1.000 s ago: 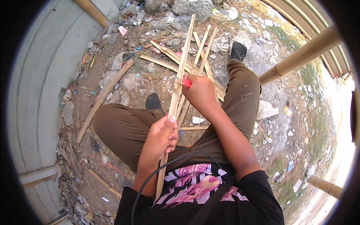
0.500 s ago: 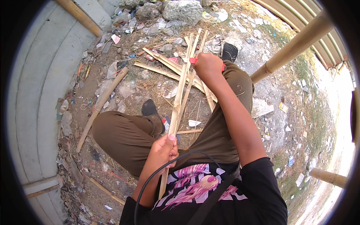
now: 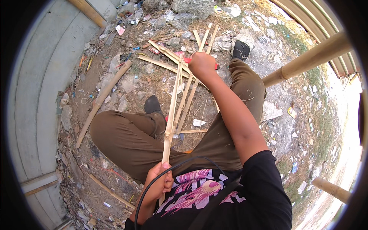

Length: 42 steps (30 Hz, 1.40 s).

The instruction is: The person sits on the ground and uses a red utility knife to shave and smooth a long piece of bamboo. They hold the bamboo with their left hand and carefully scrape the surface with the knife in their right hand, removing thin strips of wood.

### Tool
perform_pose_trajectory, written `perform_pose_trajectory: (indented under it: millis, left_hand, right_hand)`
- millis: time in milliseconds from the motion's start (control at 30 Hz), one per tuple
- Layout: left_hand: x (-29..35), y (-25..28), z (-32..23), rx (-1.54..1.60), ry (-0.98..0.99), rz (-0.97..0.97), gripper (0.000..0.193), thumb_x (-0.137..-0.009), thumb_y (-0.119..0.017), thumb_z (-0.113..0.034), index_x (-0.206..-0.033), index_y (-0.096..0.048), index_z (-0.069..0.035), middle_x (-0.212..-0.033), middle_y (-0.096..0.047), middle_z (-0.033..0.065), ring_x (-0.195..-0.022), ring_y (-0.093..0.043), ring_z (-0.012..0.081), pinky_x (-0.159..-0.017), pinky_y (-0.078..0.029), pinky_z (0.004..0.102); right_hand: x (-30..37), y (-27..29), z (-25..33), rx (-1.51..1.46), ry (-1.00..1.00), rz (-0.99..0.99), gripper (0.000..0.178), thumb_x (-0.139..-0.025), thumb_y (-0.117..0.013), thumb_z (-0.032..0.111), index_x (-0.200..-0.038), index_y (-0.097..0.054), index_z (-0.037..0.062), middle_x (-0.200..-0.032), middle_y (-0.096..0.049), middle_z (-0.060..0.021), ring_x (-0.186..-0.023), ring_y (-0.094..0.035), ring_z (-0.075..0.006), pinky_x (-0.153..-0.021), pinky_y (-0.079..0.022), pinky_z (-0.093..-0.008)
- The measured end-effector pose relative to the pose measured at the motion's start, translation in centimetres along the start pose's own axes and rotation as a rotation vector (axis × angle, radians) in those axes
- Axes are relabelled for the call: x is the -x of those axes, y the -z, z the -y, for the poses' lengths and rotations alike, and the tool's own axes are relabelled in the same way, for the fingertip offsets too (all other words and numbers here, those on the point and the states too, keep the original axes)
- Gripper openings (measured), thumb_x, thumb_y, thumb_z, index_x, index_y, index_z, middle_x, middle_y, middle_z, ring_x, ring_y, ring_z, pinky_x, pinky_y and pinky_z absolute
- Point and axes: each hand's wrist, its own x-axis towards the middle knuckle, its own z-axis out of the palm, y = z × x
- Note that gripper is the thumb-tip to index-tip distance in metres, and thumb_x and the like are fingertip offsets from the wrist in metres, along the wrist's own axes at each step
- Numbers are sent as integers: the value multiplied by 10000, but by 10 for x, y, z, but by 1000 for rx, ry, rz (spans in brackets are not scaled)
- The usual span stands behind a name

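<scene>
The left hand (image 3: 160,183) was closed round a bamboo strip (image 3: 167,145), apparently steadying it. Ahead, by the strip's far end, the right hand (image 3: 203,66) clenched a red tool (image 3: 187,60), seemingly for control.

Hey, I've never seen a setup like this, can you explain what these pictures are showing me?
There's no robot here, just a person's two bare hands. The view comes from the left of two wide fisheye cameras worn on the head, looking down, so straight edges bend near the rim.

The left hand, close to the body, grips a long pale strip that looks like bamboo. The right hand, farther out near the strip's far end, is closed around a red object, mostly hidden by the fist.

Between the legs in brown trousers, more pale strips lie crossed on littered ground.
</scene>
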Motion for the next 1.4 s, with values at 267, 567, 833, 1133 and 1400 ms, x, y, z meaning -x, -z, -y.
perform_pose_trajectory:
  millis: [267, 567, 833, 1133, 1400]
  left_hand:
    - [-4, 7, 9, 48, -21, 15, 315, -1098, -468, -352, -917, -441, -96, -636, -370, -24, -436, -295, 40, -361, -236, 228]
    - [6, 0, 9, -66, 0, -34, 314, -1104, -461, -335, -911, -446, -88, -634, -369, -21, -465, -320, 51, -392, -262, 223]
    - [38, 29, 42, 83, 44, -59, 289, -1106, -450, -317, -926, -464, -92, -618, -343, -40, -471, -302, 43, -395, -242, 222]
    - [-2, -8, -21, -134, -186, -8, 299, -1096, -483, -320, -908, -460, -88, -622, -393, -29, -468, -364, 37, -400, -326, 209]
    - [-66, -37, -77, -113, -359, 55, 337, -1089, -496, -355, -862, -452, -109, -622, -379, -49, -463, -356, 29, -408, -316, 190]
  right_hand:
    - [26, -20, 17, 26, 29, -23, 152, -806, -644, 145, -812, -774, 67, -807, -751, -130, -746, -750, -315, -636, -581, -425]
    - [-7, -54, -27, -206, -231, 42, 253, -839, -635, 205, -949, -761, 15, -943, -744, -215, -892, -737, -365, -762, -581, -432]
    - [-37, 11, -25, -871, -271, -36, 349, -852, -683, 308, -673, -616, 17, -589, -597, -92, -465, -549, -216, -480, -429, -377]
    - [52, 52, 22, -540, 35, 171, 410, -901, -650, 349, -753, -677, -32, -717, -668, -233, -649, -655, -395, -644, -506, -473]
    - [85, 39, 41, -390, 552, -265, 202, -784, -719, 207, -780, -575, 66, -582, -603, -142, -581, -649, -364, -541, -507, -462]
